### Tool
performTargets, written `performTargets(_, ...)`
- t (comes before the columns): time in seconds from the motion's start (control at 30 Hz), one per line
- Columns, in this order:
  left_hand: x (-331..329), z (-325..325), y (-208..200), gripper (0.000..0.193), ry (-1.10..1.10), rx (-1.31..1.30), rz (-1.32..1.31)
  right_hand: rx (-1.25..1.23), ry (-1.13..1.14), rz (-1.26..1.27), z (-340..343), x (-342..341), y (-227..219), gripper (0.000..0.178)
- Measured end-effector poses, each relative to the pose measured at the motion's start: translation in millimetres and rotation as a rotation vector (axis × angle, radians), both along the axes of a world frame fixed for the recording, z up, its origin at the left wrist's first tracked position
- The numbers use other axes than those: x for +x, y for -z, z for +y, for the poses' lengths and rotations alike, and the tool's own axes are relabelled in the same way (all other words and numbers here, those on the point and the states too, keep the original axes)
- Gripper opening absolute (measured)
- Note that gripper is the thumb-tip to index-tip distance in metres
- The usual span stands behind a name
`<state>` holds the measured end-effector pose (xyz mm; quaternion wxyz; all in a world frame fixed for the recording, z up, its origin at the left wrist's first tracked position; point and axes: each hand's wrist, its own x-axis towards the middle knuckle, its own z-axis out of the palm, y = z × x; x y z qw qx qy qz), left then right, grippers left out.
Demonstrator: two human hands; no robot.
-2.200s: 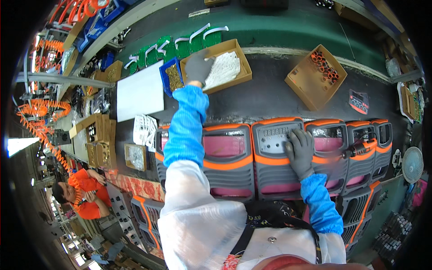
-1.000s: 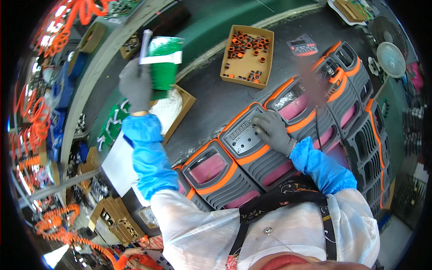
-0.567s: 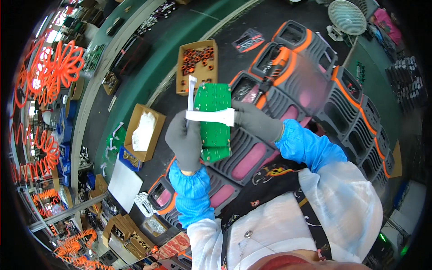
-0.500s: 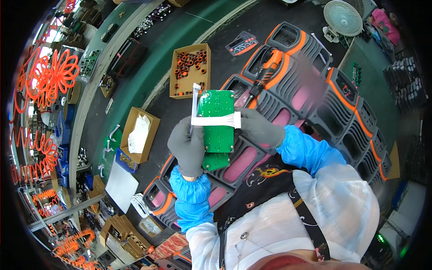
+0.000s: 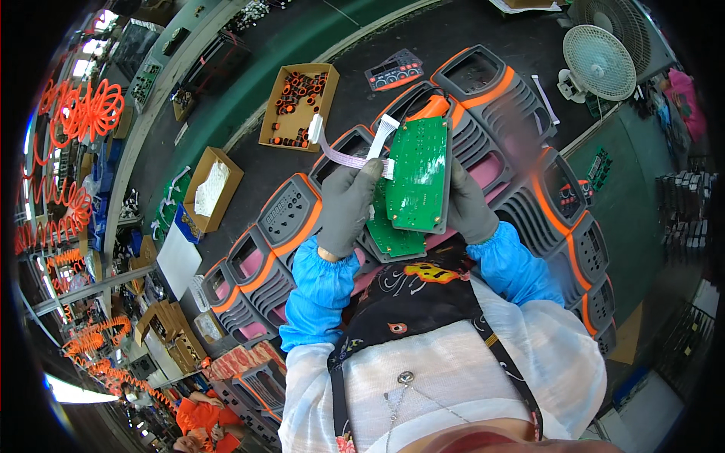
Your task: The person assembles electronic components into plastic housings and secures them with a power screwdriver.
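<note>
In front of me are two green circuit boards, an upper board point(image 5: 419, 177) partly covering a lower board point(image 5: 400, 241). My right hand point(image 5: 470, 205), in a grey glove, is closed on the upper board's right edge; its fingers are partly hidden behind it. My left hand point(image 5: 347, 202), also gloved, pinches a ribbon cable point(image 5: 340, 157) beside a white connector at the upper board's left edge. That cable bends up to a white plug point(image 5: 315, 130). Another white ribbon cable end point(image 5: 384, 134) sticks up beside the board.
Grey-and-orange plastic housings point(image 5: 483, 83) lie in rows beneath and around my hands. Cardboard boxes hold black-and-orange parts point(image 5: 302, 98) and a white bag point(image 5: 211, 189). A control panel point(image 5: 394, 72) lies behind, a fan point(image 5: 599, 63) stands far right, and a person in orange point(image 5: 208, 423) is at lower left.
The boards have shifted right and tilted. The white cable that lay across the upper board now points upward at its left. My right hand has moved from the cable's connector to the board's edge.
</note>
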<state>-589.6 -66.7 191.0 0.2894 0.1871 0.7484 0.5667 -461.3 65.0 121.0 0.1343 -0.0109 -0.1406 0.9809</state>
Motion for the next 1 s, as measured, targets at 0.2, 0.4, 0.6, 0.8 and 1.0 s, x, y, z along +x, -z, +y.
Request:
performTargets(0.2,8.8,29.2,20.1,0.040,-0.014,0.001,-0.097,0.182,0.034,-0.206,32.7,4.0,-12.4,0.052)
performTargets(0.4,12.3,43.0,25.9,0.030,0.082,-0.137,-0.243,0.528,-0.121,-0.389,65.9,12.6,-6.6,0.031)
performTargets(0.6,35.4,52.9,61.4,0.031,0.054,0.321,-0.784,1.354,0.104,-0.628,65.9,4.8,-32.6,0.019)
performTargets(0.8,39.7,55.3,86.7,0.035,0.281,0.419,-0.660,2.115,0.286,-0.469,81.8,8.9,-38.5,0.017)
performTargets(1.0,27.6,63.7,73.1,0.040,0.463,0.349,-0.688,2.420,0.196,-0.143,108.6,14.3,-41.1,0.017)
